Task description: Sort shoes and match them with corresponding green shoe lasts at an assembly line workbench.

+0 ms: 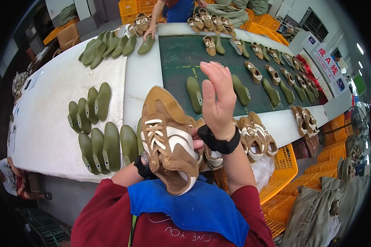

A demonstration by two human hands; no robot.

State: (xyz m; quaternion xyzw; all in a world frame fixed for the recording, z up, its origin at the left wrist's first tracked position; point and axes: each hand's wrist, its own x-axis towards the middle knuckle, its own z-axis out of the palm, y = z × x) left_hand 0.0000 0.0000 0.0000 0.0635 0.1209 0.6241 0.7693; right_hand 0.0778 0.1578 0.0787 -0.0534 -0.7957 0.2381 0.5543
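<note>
- Left hand [198,144] had its fingers gripping a tan shoe [169,142], raised at the desk [49,103] — shoe hid most of them
- Right hand [219,101] was up right of that shoe, fingers loosely extended
- Green lasts [111,148] lay left of it

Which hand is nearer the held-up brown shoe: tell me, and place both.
Left: the left hand holds the shoe from behind, mostly hidden; the right hand is raised to the shoe's right, apart from it.
</note>
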